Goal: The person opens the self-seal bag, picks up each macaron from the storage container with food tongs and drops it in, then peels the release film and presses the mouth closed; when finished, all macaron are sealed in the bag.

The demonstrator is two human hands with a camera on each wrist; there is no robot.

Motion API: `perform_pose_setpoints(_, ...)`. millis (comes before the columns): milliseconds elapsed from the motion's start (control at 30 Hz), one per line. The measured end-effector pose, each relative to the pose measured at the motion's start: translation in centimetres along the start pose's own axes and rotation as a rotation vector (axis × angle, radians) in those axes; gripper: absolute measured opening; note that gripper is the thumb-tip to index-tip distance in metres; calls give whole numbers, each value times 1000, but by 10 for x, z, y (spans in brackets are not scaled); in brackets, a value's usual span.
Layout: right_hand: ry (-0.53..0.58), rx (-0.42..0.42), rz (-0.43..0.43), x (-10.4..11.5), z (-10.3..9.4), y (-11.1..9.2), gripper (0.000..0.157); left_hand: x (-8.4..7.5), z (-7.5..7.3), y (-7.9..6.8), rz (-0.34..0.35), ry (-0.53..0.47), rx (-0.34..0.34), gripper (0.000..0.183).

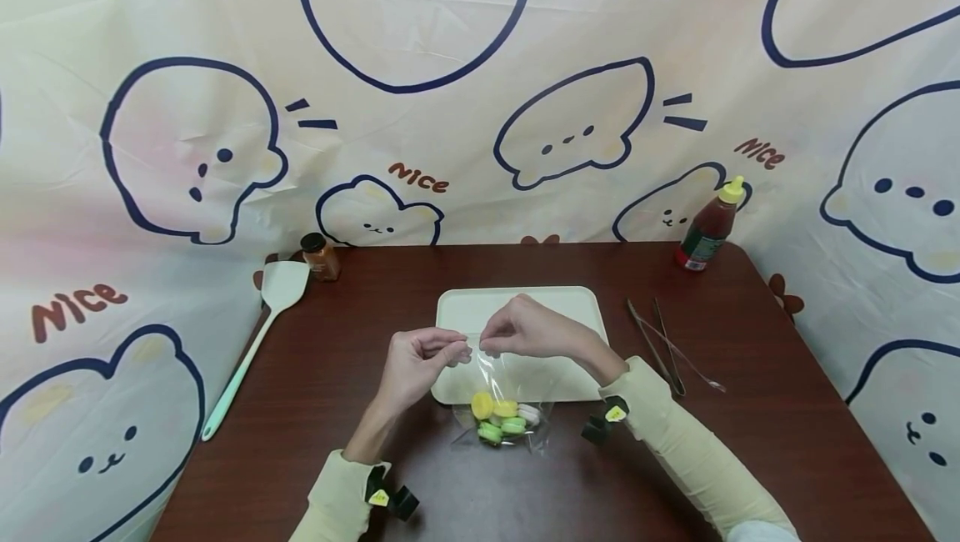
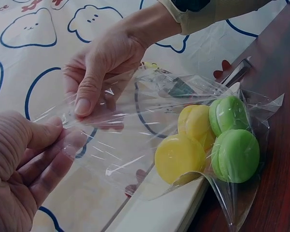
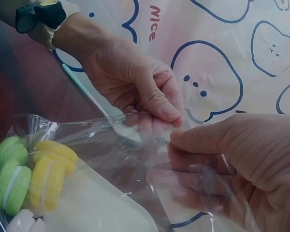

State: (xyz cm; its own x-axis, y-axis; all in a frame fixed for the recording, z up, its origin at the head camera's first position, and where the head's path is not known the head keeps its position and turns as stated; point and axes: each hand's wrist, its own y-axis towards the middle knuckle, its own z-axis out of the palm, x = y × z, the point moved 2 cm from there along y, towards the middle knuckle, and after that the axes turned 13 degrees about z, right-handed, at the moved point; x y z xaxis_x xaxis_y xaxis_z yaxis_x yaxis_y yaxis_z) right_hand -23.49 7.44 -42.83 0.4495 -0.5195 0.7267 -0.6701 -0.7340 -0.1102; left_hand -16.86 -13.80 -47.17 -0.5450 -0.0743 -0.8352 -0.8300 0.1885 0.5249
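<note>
A clear plastic bag (image 1: pixel 491 371) hangs from both hands, its filled bottom at the near edge of the white tray. Inside lie several macarons: yellow macarons (image 2: pixel 180 158), green macarons (image 2: pixel 235 155) and a pale macaron (image 1: pixel 528 414). My left hand (image 1: pixel 422 363) pinches the bag's top edge between thumb and fingers. Close beside it, my right hand (image 1: pixel 536 329) pinches the same edge from the other side. In the right wrist view the two thumbs nearly meet at the bag's mouth.
Beneath the hands lies the white tray (image 1: pixel 457 306). Metal tongs (image 1: pixel 662 348) rest to its right. A red sauce bottle (image 1: pixel 708 229) stands at the back right. At the left are a pale green spatula (image 1: pixel 258 338) and a small spice jar (image 1: pixel 320 257).
</note>
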Motion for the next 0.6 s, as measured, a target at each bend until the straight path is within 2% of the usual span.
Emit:
perform_pose_setpoints(167, -30, -8, 15, -1, -1, -1, 10, -1, 0, 0, -18, 20, 3, 13)
perform_pose_setpoints(600, -61, -30, 7, -1, -4, -8, 10, -3, 3, 1, 1, 35, 1, 12)
